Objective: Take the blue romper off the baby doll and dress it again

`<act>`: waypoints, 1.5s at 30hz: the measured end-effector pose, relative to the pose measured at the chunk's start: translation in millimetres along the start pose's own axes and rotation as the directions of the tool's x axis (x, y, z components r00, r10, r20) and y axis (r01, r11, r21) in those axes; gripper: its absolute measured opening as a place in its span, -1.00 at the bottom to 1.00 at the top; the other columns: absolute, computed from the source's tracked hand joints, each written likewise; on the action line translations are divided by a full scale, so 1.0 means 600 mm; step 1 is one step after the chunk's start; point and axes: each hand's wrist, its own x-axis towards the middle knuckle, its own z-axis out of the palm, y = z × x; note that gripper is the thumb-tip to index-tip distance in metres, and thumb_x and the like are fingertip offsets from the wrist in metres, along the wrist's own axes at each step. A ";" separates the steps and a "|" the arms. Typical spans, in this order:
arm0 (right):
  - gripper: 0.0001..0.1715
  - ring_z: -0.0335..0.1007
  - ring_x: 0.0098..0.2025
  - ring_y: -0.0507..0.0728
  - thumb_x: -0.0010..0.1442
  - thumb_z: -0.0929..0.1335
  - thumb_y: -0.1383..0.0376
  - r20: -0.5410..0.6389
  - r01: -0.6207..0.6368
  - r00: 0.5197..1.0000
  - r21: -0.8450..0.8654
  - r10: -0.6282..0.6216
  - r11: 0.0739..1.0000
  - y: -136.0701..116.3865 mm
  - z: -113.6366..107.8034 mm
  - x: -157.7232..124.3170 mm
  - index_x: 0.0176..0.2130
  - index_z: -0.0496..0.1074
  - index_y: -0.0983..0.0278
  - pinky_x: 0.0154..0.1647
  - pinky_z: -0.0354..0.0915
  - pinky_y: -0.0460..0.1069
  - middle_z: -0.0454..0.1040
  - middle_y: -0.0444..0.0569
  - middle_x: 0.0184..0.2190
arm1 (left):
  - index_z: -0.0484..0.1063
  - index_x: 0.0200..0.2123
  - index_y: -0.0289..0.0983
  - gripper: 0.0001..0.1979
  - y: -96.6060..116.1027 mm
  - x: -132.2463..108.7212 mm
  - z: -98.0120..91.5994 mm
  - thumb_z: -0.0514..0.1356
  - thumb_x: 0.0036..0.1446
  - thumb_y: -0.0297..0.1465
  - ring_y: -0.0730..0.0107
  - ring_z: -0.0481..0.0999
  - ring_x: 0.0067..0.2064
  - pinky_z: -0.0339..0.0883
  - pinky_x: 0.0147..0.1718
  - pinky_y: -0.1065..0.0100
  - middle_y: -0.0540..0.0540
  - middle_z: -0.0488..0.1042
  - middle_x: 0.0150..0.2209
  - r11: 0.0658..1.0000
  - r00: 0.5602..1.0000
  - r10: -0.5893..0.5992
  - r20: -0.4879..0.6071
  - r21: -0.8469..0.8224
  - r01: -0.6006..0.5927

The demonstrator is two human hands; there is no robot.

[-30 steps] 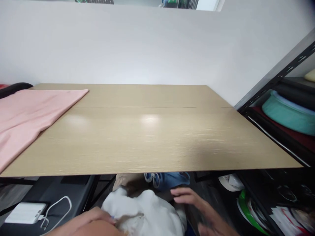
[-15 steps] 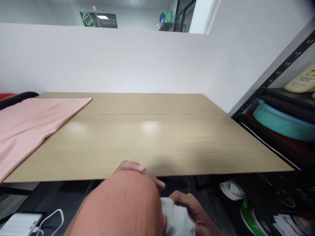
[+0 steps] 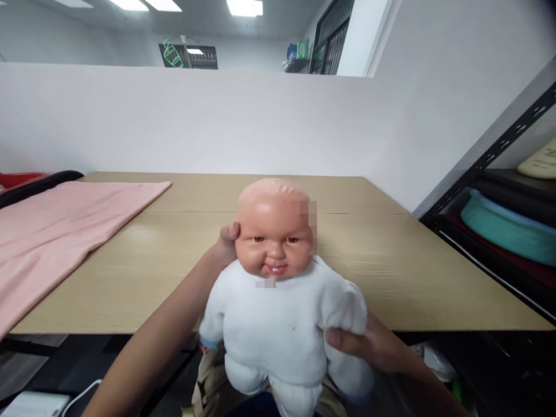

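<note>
A baby doll (image 3: 278,313) in a white fleece suit is held upright in front of me, at the near edge of the wooden table (image 3: 391,272). It faces the camera. My left hand (image 3: 226,246) reaches behind the doll's head and supports it; only the thumb and part of the palm show. My right hand (image 3: 373,347) grips the doll's side and arm from the right, fingers closed on the white fabric.
A pink cloth (image 3: 56,226) lies spread on the table's left part. A black metal shelf (image 3: 499,231) with a teal round item (image 3: 508,226) stands at the right. A white power bank with a cable (image 3: 35,404) sits low at the left. A white partition wall stands behind the table.
The doll was down below the table edge, head towards me; it has been lifted and turned upright facing the camera. My left hand moved behind its head and my right to its side.
</note>
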 end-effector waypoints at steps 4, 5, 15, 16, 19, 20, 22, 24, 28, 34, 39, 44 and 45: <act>0.03 0.49 0.38 0.56 0.10 0.53 -0.39 0.010 -0.190 0.982 0.116 0.190 0.975 0.021 -0.012 0.055 0.27 0.59 0.21 0.48 0.33 0.43 0.65 0.23 0.24 | 0.69 -0.06 -0.23 -0.34 0.026 0.046 0.001 0.51 -0.11 0.11 -0.51 0.41 0.46 0.32 0.44 -0.25 -0.24 0.75 0.09 0.996 0.993 0.065 0.097 0.051 -0.070; 0.02 0.51 0.37 0.55 0.09 0.54 -0.38 0.014 -0.223 0.975 0.162 0.224 0.961 0.032 -0.016 0.068 0.25 0.61 0.20 0.48 0.33 0.42 0.65 0.21 0.24 | 0.68 -0.02 -0.25 -0.30 0.028 0.057 -0.008 0.51 -0.10 0.12 -0.51 0.41 0.46 0.30 0.46 -0.25 -0.26 0.74 0.11 0.997 0.993 0.061 0.100 0.050 -0.066; -0.39 0.70 0.17 0.43 0.09 0.59 -0.17 0.095 -0.376 0.921 0.477 0.379 0.794 0.091 -0.039 0.219 -0.09 0.71 0.23 0.41 0.45 0.26 0.79 0.11 -0.05 | 0.65 0.08 -0.32 -0.33 0.002 0.156 -0.180 0.42 0.13 0.09 -0.39 0.48 0.43 0.21 0.51 -0.18 -0.34 0.73 0.13 1.000 1.000 0.017 -0.023 -0.025 -0.017; -0.41 0.69 0.17 0.43 0.08 0.59 -0.18 0.088 -0.381 0.918 0.473 0.388 0.794 0.097 -0.042 0.233 -0.13 0.71 0.21 0.42 0.45 0.25 0.79 0.10 -0.05 | 0.65 0.10 -0.33 -0.33 0.001 0.165 -0.194 0.40 0.15 0.09 -0.38 0.49 0.43 0.21 0.52 -0.17 -0.35 0.73 0.14 0.999 1.000 0.011 -0.029 -0.029 -0.012; -0.43 0.68 0.20 0.46 0.08 0.58 -0.22 0.064 -0.369 0.922 0.443 0.382 0.817 0.113 -0.055 0.273 -0.19 0.72 0.16 0.43 0.46 0.25 0.79 0.06 -0.03 | 0.64 0.14 -0.38 -0.29 0.001 0.196 -0.226 0.37 0.20 0.09 -0.34 0.49 0.43 0.19 0.53 -0.13 -0.37 0.71 0.16 0.999 0.998 0.024 -0.060 -0.044 -0.027; -0.42 0.67 0.21 0.46 0.07 0.58 -0.23 0.055 -0.361 0.925 0.434 0.376 0.825 0.118 -0.062 0.285 -0.19 0.72 0.16 0.43 0.46 0.25 0.78 0.06 -0.02 | 0.63 0.16 -0.39 -0.28 0.002 0.206 -0.235 0.37 0.20 0.09 -0.34 0.49 0.43 0.18 0.53 -0.12 -0.37 0.71 0.17 0.998 0.997 0.031 -0.065 -0.050 -0.034; -0.39 0.65 0.24 0.47 0.09 0.57 -0.25 0.030 -0.353 0.926 0.426 0.377 0.833 0.126 -0.077 0.304 -0.15 0.73 0.16 0.47 0.43 0.25 0.77 0.07 0.02 | 0.61 0.19 -0.41 -0.25 0.002 0.227 -0.251 0.37 0.20 0.09 -0.33 0.46 0.45 0.18 0.54 -0.12 -0.37 0.69 0.19 0.997 0.997 0.041 -0.065 -0.063 -0.045; -0.34 0.63 0.27 0.48 0.11 0.56 -0.28 -0.005 -0.379 0.908 0.412 0.418 0.829 0.135 -0.093 0.314 -0.10 0.73 0.16 0.48 0.41 0.29 0.77 0.10 0.03 | 0.60 0.21 -0.42 -0.23 0.001 0.246 -0.268 0.36 0.20 0.10 -0.34 0.42 0.48 0.19 0.53 -0.13 -0.38 0.67 0.23 0.996 0.998 0.030 -0.054 -0.076 -0.034; -0.29 0.58 0.32 0.52 0.19 0.53 -0.26 -0.115 -0.388 0.882 0.371 0.457 0.843 0.152 -0.119 0.315 0.06 0.69 0.18 0.46 0.41 0.36 0.75 0.14 0.06 | 0.61 0.20 -0.42 -0.24 0.003 0.279 -0.295 0.34 0.22 0.11 -0.34 0.46 0.45 0.26 0.49 -0.13 -0.37 0.67 0.22 0.998 0.997 0.024 -0.072 -0.060 -0.028; -0.10 0.35 0.50 0.44 0.28 0.51 -0.21 -0.178 -0.189 0.961 0.130 0.211 0.973 0.168 -0.133 0.313 0.40 0.41 0.12 0.56 0.25 0.31 0.44 0.06 0.48 | 0.63 0.14 -0.38 -0.40 0.031 0.340 -0.314 0.11 0.45 0.01 -0.15 0.56 0.38 0.27 0.49 -0.07 -0.24 0.76 0.07 0.997 0.984 0.077 -0.159 0.008 -0.077; -0.20 0.51 0.29 0.41 0.38 0.44 -0.22 -0.290 -0.138 0.955 -0.232 0.067 0.963 0.184 -0.133 0.313 0.37 0.39 0.15 0.39 0.37 0.23 0.54 0.11 0.34 | 0.60 0.21 -0.34 -0.43 0.047 0.370 -0.322 0.11 0.48 -0.03 -0.11 0.55 0.39 0.25 0.50 -0.06 -0.16 0.78 0.06 1.000 0.984 0.011 -0.175 -0.008 -0.012; -0.33 0.54 0.05 0.36 0.40 0.39 -0.25 -0.361 -0.156 0.932 -0.415 -0.005 0.896 0.188 -0.131 0.311 0.19 0.49 0.16 0.15 0.42 0.20 0.63 0.08 0.08 | 0.65 0.17 -0.27 -0.53 0.042 0.356 -0.327 0.25 0.42 -0.08 -0.16 0.57 0.38 0.29 0.50 -0.08 -0.12 0.78 0.05 0.998 0.975 -0.049 -0.219 0.015 0.053; -0.33 0.53 0.03 0.36 0.40 0.39 -0.26 -0.369 -0.158 0.929 -0.423 -0.011 0.892 0.188 -0.131 0.311 0.17 0.50 0.16 0.12 0.42 0.19 0.63 0.08 0.05 | 0.66 0.15 -0.28 -0.53 0.040 0.353 -0.328 0.26 0.41 -0.07 -0.18 0.57 0.37 0.30 0.49 -0.08 -0.14 0.78 0.05 0.998 0.976 -0.057 -0.209 0.025 0.063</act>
